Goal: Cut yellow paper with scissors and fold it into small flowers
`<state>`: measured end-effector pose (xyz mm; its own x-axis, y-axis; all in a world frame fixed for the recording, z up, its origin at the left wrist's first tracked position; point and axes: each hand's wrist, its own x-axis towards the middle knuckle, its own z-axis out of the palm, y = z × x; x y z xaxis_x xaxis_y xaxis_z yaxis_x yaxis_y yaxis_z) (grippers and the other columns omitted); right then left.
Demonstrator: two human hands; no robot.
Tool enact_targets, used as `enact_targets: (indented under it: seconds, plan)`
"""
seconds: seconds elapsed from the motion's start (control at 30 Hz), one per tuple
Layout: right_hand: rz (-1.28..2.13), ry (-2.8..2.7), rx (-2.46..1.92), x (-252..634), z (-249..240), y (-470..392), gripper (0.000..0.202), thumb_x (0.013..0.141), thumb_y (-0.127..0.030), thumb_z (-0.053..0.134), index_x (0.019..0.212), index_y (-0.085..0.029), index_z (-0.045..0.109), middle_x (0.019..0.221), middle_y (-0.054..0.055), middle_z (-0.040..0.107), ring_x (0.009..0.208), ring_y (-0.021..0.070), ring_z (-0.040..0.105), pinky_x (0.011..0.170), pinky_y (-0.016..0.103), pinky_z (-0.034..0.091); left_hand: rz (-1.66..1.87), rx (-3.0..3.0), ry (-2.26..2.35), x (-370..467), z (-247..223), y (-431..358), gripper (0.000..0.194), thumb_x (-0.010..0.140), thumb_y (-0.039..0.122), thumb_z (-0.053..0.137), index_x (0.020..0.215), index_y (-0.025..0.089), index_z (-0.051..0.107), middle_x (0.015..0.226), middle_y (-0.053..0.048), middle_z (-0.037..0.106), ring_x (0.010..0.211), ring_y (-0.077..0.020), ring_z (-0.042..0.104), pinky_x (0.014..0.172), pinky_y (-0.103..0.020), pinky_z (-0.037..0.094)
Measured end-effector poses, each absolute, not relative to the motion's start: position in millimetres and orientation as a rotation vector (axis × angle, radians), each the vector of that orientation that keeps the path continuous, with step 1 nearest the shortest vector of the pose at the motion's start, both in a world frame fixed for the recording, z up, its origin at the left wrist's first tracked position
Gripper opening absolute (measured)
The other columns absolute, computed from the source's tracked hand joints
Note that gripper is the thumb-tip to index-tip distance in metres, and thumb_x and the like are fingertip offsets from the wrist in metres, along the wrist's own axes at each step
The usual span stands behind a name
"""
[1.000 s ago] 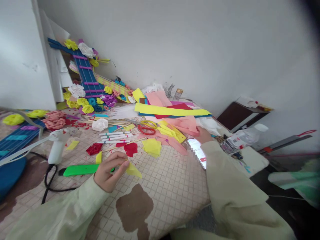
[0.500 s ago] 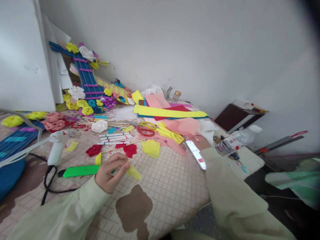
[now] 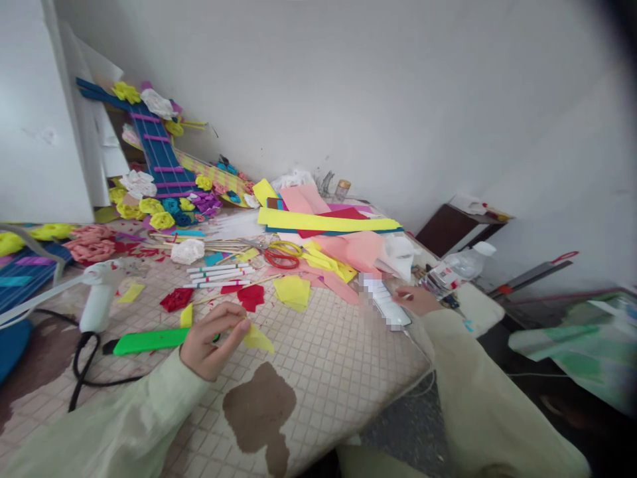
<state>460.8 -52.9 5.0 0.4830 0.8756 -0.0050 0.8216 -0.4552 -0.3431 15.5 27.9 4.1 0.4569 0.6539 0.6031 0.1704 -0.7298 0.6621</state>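
My left hand (image 3: pixel 213 338) pinches a small piece of yellow crepe paper (image 3: pixel 259 340) between thumb and fingertips, just above the tabletop. Below that wrist lies a green box cutter (image 3: pixel 149 340), partly covered by the hand. My right hand (image 3: pixel 421 300) is at the right edge of a phone (image 3: pixel 385 302), fingers stretched toward its screen and holding nothing. Contact with the glass cannot be made out. Yellow paper squares (image 3: pixel 292 293), red paper pieces (image 3: pixel 251 297) and a red paper flower (image 3: pixel 176 299) lie beyond the left hand.
A hot glue gun (image 3: pixel 97 302) with a black cord stands at left. Markers (image 3: pixel 219 273), scissors (image 3: pixel 281 257) and crepe paper strips (image 3: pixel 328 219) cover the back. A decorated blue guitar shape (image 3: pixel 162 156) leans there. A water bottle (image 3: pixel 460 269) stands right of the table.
My right hand has drawn back from over the phone to its right side, and the phone's screen looks different. The left hand still pinches the yellow paper. The view has shifted slightly right.
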Motion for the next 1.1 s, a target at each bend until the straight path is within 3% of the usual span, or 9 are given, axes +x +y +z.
enact_targets:
  seconds: [0.13, 0.33, 0.7, 0.83, 0.93, 1.03, 1.1]
  plan:
    - [0.519, -1.464, -2.353, 465.3, 5.8, -68.1, 0.022, 0.058, -0.031, 0.063, 0.072, -0.015, 0.066, 0.071, 0.008, 0.065, 0.062, 0.0191, 0.058, 0.061, 0.030, 0.043, 1.224, 2.190, 0.666, 15.0, 1.7, 29.3, 0.017, 0.076, 0.017, 0.045, 0.062, 0.016, 0.055, 0.071, -0.004, 0.053, 0.068, -0.0124, 0.051, 0.061, -0.024, 0.044]
    - [0.758, -1.465, -2.262, 472.5, 6.8, -73.6, 0.027, 0.056, -0.023, 0.064, 0.080, -0.011, 0.065, 0.077, 0.010, 0.066, 0.068, 0.0189, 0.060, 0.065, 0.028, 0.043, 1.226, 2.232, 0.636, 14.7, 3.3, 31.4, 0.014, 0.074, 0.015, 0.047, 0.063, 0.016, 0.056, 0.070, -0.003, 0.052, 0.066, -0.0122, 0.052, 0.059, -0.023, 0.045]
    - [0.782, -1.405, -2.290, 481.3, -1.0, -69.2, 0.032, 0.048, -0.019, 0.067, 0.079, -0.011, 0.065, 0.074, 0.010, 0.066, 0.065, 0.0190, 0.060, 0.063, 0.027, 0.046, 1.255, 2.244, 0.632, 14.6, 4.7, 30.6, 0.015, 0.074, 0.014, 0.046, 0.063, 0.016, 0.056, 0.070, -0.002, 0.053, 0.065, -0.0118, 0.052, 0.059, -0.023, 0.045]
    - [0.719, -1.364, -2.281, 476.1, 9.3, -69.5, 0.025, 0.047, -0.016, 0.066, 0.072, -0.012, 0.066, 0.067, 0.008, 0.066, 0.061, 0.0198, 0.060, 0.060, 0.028, 0.046, 1.256, 2.252, 0.612, 14.3, 3.1, 31.5, 0.014, 0.073, 0.012, 0.047, 0.064, 0.016, 0.056, 0.070, -0.003, 0.053, 0.065, -0.0120, 0.053, 0.059, -0.023, 0.045]
    - [0.577, -1.310, -2.237, 457.5, 19.7, -65.1, 0.018, 0.051, -0.019, 0.065, 0.068, -0.013, 0.064, 0.065, 0.010, 0.064, 0.059, 0.0219, 0.059, 0.058, 0.033, 0.047, 1.261, 2.251, 0.604, 13.8, 2.9, 31.8, 0.013, 0.073, 0.012, 0.047, 0.064, 0.016, 0.056, 0.071, -0.003, 0.053, 0.066, -0.0124, 0.053, 0.060, -0.023, 0.045]
    - [0.519, -1.312, -2.081, 412.8, 24.9, -51.9, 0.024, 0.067, -0.032, 0.054, 0.082, -0.015, 0.062, 0.074, 0.010, 0.063, 0.063, 0.0202, 0.059, 0.055, 0.033, 0.047, 1.262, 2.230, 0.619, 11.8, 3.4, 32.8, 0.013, 0.072, 0.012, 0.048, 0.064, 0.016, 0.056, 0.071, -0.004, 0.053, 0.066, -0.0130, 0.053, 0.060, -0.023, 0.044]
    - [0.538, -1.355, -1.958, 368.2, 25.4, -38.2, 0.027, 0.069, -0.035, 0.052, 0.086, -0.016, 0.060, 0.081, 0.008, 0.062, 0.067, 0.0180, 0.058, 0.057, 0.031, 0.048, 1.290, 2.177, 0.653, 10.0, 3.9, 34.1, 0.012, 0.073, 0.013, 0.048, 0.065, 0.016, 0.056, 0.073, -0.004, 0.053, 0.068, -0.0139, 0.053, 0.061, -0.024, 0.044]
